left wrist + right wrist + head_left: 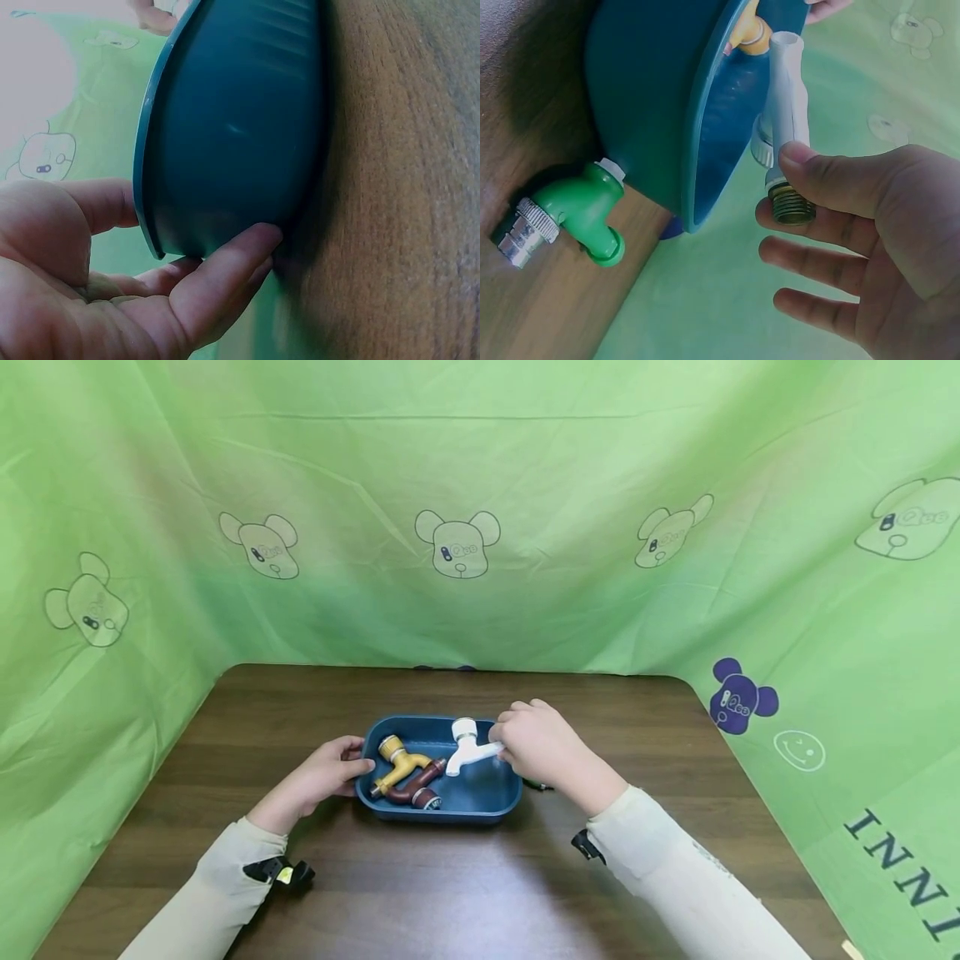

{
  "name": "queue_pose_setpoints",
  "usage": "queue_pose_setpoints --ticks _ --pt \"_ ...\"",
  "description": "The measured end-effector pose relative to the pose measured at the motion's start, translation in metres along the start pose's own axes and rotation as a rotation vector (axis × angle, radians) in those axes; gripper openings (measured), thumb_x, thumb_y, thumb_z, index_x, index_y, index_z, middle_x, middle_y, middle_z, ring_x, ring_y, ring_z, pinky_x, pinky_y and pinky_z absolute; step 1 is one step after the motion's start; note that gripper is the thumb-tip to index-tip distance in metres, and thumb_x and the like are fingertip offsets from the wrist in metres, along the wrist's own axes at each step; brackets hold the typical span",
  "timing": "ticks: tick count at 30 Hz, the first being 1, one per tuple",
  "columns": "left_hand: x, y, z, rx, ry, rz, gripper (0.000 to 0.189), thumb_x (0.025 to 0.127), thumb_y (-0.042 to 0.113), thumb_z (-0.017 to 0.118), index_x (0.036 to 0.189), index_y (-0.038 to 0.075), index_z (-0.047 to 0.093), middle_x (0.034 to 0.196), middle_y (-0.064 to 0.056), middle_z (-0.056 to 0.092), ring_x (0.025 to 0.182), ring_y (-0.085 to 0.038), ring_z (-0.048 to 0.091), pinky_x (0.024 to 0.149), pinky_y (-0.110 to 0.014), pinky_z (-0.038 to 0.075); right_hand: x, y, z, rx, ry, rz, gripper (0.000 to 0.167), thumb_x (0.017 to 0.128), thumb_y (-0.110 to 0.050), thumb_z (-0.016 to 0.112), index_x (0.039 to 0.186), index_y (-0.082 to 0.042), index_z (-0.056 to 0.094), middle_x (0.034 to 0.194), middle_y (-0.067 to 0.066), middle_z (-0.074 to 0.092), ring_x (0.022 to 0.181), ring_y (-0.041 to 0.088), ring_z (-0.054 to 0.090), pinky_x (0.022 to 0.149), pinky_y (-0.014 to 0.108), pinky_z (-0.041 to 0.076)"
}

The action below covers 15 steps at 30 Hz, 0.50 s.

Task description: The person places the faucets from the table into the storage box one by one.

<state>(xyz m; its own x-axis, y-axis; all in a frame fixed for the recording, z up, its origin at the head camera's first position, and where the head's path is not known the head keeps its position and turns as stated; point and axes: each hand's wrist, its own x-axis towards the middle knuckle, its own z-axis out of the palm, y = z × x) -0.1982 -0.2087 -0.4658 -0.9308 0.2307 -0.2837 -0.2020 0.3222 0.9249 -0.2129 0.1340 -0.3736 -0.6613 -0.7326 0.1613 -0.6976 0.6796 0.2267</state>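
Observation:
My right hand point(542, 739) pinches a white plastic tap point(467, 750) by its threaded end, over the right half of a blue basin point(450, 817). In the right wrist view, the brass thread pokes out past the thumb and index finger, while the other fingers stay spread. At the basin's left end, my left hand point(330, 770) grips the wall, thumb at the rim and fingers against the outside. Inside the basin, a yellow tap point(406, 766) lies against a dark red-brown tap point(414, 787) on the left side.
On the table, just right of the basin, lies a green tap point(581, 206) with a metal spout end; the right hand mostly hides it in the head view. Green cloth point(465, 618) with bear prints hangs behind and beside the wooden table point(300, 706).

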Motion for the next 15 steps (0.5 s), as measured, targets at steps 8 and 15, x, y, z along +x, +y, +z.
queue_pose_setpoints --ticks 8,15 --pt "0.0011 0.0007 0.0005 -0.009 -0.003 -0.002 0.057 0.103 0.016 0.06 0.149 -0.01 0.036 0.14 -0.029 0.052 0.111 -0.03 0.066 0.083 -0.043 0.063 0.0055 0.0024 0.0002 -0.023 -0.031 -0.009 0.011 0.082 -0.028 0.086 0.087 -0.022 0.077 0.087 -0.007 0.072 0.083 0.018 0.06 0.066 0.033 0.04" --pt "0.0014 0.0002 0.0 -0.009 -0.004 -0.012 0.059 0.103 0.016 0.06 0.15 -0.01 0.034 0.141 -0.03 0.051 0.112 -0.03 0.065 0.084 -0.043 0.063 0.0083 0.0023 0.001 -0.019 -0.062 0.0 0.01 0.083 -0.025 0.085 0.089 -0.021 0.078 0.089 -0.005 0.073 0.083 0.019 0.06 0.068 0.034 0.042"
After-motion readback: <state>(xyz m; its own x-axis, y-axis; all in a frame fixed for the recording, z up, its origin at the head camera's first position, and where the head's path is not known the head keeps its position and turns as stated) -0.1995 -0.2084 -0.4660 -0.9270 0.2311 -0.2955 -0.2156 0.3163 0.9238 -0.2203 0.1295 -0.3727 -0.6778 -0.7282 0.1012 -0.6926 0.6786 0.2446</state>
